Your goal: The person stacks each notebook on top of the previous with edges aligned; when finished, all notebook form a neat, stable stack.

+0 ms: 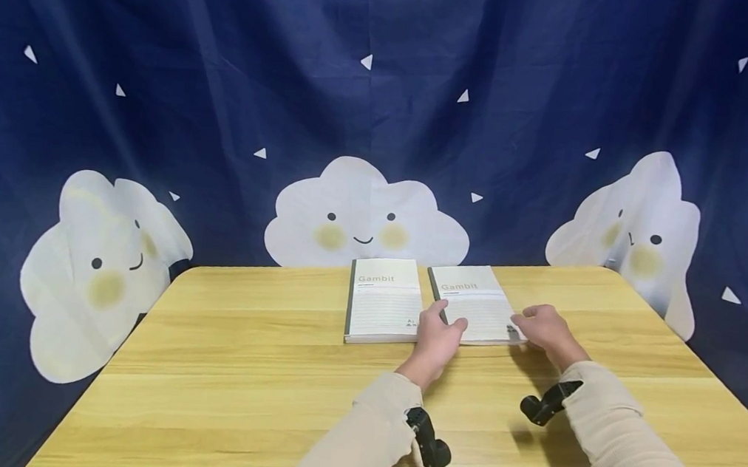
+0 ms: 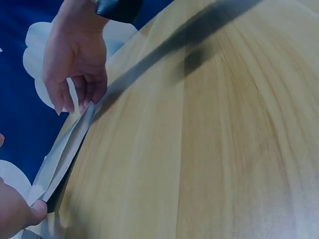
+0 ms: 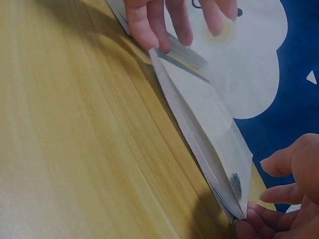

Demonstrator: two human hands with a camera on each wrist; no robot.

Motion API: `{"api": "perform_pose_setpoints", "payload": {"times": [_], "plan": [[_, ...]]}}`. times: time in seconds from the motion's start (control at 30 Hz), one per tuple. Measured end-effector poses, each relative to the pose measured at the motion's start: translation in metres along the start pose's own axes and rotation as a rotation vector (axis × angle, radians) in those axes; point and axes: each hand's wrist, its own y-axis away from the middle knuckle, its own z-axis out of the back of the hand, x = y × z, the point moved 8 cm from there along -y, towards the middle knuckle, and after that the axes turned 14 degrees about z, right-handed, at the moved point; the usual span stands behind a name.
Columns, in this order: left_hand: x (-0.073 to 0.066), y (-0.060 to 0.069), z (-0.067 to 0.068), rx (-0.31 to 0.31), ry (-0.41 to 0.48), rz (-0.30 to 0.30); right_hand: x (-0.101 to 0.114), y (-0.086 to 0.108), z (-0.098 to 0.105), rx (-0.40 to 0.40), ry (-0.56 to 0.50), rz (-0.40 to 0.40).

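Two white notebooks with "Gambit" on their covers and dark spines lie side by side at the table's far edge. The right-hand notebook (image 1: 475, 302) is between my hands. My left hand (image 1: 434, 343) holds its near left corner, thumb at the front edge and fingers by the spine. At the near right corner, my right hand (image 1: 546, 330) pinches the edge; in the right wrist view its fingertips (image 3: 251, 214) meet the pages. The pages bow slightly apart along the near edge. Beside my left hand, the other notebook (image 1: 385, 294) lies flat.
The wooden table (image 1: 232, 399) reaches toward me and to both sides. Behind it hangs a dark blue curtain (image 1: 225, 102) with white clouds and triangles. A black camera mount (image 1: 426, 438) sits on my left wrist, another (image 1: 549, 403) on my right.
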Motion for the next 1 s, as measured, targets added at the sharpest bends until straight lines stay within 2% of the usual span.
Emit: {"api": "perform_pose_setpoints", "payload": {"times": [0.1,0.2,0.37,0.57,0.87,1.0], "plan": [[-0.001,-0.001,0.002,0.013,0.087,0.006,-0.002,0.001,0.001,-0.014,-0.014,-0.010],[-0.003,-0.002,0.005,0.026,0.156,0.003,-0.004,0.001,0.001,-0.030,-0.071,-0.032],[-0.001,-0.003,0.010,0.016,0.200,-0.005,-0.005,0.001,-0.003,-0.035,-0.187,-0.063],[0.008,-0.011,0.012,0.009,0.272,0.046,-0.006,0.001,-0.005,-0.037,-0.229,-0.085],[0.010,-0.020,0.017,0.009,0.338,0.073,-0.009,0.000,-0.011,-0.042,-0.354,-0.086],[0.011,-0.023,0.018,0.017,0.364,0.102,-0.010,0.000,-0.013,-0.039,-0.429,-0.076]]}}
